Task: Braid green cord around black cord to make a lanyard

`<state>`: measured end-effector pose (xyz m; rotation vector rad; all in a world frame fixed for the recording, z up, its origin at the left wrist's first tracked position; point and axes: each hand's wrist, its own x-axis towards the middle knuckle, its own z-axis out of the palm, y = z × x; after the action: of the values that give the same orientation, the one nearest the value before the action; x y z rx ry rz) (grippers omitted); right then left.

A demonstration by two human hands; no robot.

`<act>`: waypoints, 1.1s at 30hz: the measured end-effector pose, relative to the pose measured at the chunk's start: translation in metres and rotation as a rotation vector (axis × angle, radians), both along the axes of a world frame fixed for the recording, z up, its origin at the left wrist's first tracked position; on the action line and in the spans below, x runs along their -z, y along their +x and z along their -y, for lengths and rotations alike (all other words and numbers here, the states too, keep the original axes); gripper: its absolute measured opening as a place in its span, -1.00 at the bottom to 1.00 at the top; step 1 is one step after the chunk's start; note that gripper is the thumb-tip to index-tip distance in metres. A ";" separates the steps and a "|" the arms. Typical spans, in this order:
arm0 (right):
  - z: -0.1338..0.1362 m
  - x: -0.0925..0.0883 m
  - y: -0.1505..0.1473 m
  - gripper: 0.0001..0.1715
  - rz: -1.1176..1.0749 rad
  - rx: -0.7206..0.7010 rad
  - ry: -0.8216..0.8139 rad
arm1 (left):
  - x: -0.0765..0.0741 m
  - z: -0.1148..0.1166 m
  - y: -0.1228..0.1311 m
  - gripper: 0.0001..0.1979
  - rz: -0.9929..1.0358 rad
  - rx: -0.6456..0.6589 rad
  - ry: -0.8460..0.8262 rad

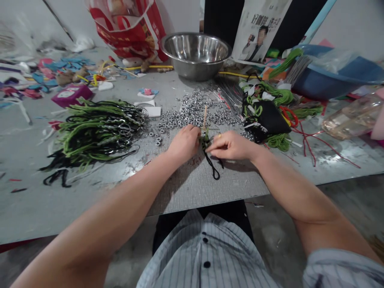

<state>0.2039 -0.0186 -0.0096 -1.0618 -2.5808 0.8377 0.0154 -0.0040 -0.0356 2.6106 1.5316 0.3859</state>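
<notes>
Near the table's front middle, my left hand [185,143] has its fingers closed on a small black and green cord [213,170]. My right hand [229,145] pinches the same cord from the other side, a ring on one finger. A black loop hangs from between the hands onto the table. A thin wooden stick [205,116] stands up just behind the fingers. Small silver rings and beads [192,110] lie scattered behind the hands. To the left is a pile of green and black cords [96,132] with metal clasps.
A steel bowl [196,60] and a red bag [129,36] stand at the back. On the right are cord bundles [279,142], a blue basin [330,80], red strings [312,140] and a clear bottle [351,116]. A purple box [72,95] sits at left.
</notes>
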 end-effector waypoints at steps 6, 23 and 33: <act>-0.010 0.015 0.002 -0.37 0.070 0.033 0.407 | -0.013 0.020 0.007 -0.55 0.096 -0.025 -0.136; -0.001 0.014 -0.001 -0.21 0.488 0.086 0.264 | -0.009 0.021 0.005 -0.22 -0.161 0.040 -0.288; 0.003 0.009 -0.010 -0.20 0.459 0.008 0.306 | -0.009 0.020 0.003 -0.24 -0.164 0.065 -0.264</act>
<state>0.1939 -0.0218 -0.0187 -1.2830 -2.9357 0.1901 0.0180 -0.0237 -0.0269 2.5257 1.4257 -0.0367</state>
